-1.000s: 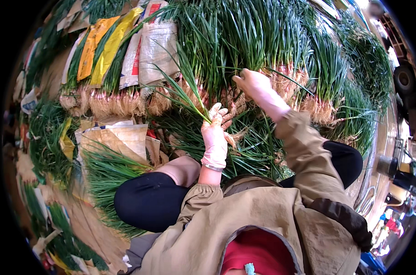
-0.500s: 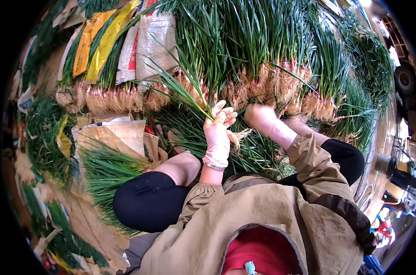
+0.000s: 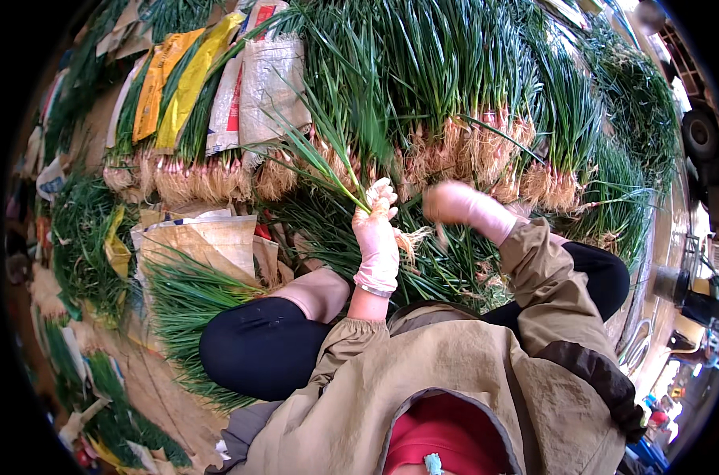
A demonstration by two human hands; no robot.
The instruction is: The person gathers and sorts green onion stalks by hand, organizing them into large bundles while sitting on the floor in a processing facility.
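Note:
My left hand (image 3: 375,237), in a pale pink glove, is closed around a few spring onions (image 3: 325,168). Their green leaves slant up to the left, and their pale roots (image 3: 412,240) stick out on the right of the fist. Just right of it is my right hand (image 3: 452,203), gloved too and smeared by motion, so its fingers cannot be made out. Under both hands lies a loose heap of spring onions (image 3: 446,257). Beyond them stands a row of bundled spring onions (image 3: 474,150), with pinkish bulbs and tan roots toward me.
White, orange and yellow sacking strips (image 3: 187,91) cover bundles at the far left. A folded sack (image 3: 205,241) lies beside my left knee (image 3: 256,348), over more spring onions (image 3: 189,305). A wheel (image 3: 700,134) and assorted gear stand at the right edge.
A blurred green streak now shows among the leaves above my hands. My left hand keeps its hold on the spring onions; the right stays blurred close by. The view has shifted slightly.

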